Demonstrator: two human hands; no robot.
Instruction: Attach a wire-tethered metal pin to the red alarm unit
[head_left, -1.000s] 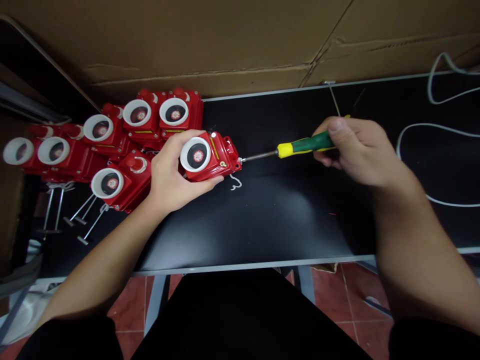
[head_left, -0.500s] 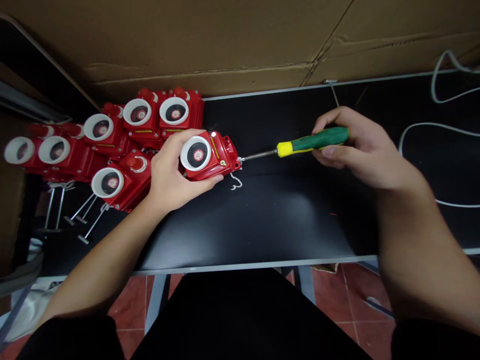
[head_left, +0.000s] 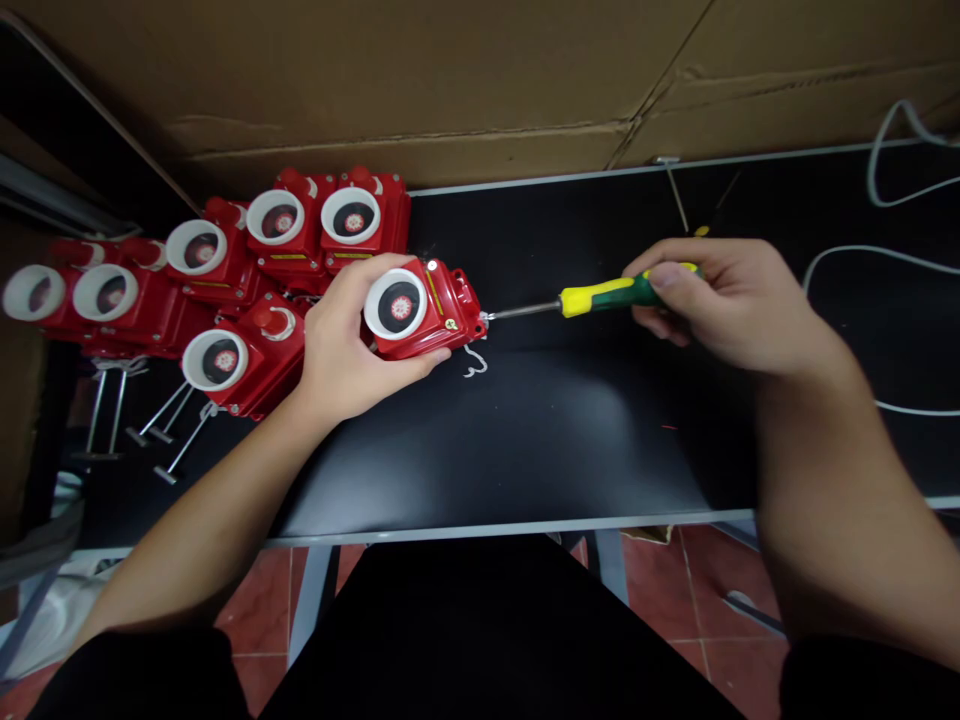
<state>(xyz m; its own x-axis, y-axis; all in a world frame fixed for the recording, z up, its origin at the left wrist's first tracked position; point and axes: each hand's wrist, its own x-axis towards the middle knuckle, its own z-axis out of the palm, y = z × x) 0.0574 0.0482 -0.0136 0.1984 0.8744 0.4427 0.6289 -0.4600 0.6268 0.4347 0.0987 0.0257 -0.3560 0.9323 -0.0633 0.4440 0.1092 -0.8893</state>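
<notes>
Left hand: the left hand (head_left: 341,345) has its fingers and thumb curled around the red box (head_left: 450,318), gripping it from the left.
Red box: on the table (head_left: 525,440), left of the middle, in about the same place as half a second ago.
Right hand: the right hand (head_left: 724,300) has its fingers closed on the screwdriver (head_left: 592,299); its thumb now lies over the handle, where before it was on the near side.
Screwdriver: tip at the box's right end; handle turned, showing more yellow.
Other boxes: the other red boxes (head_left: 276,350) stand at the left.
</notes>
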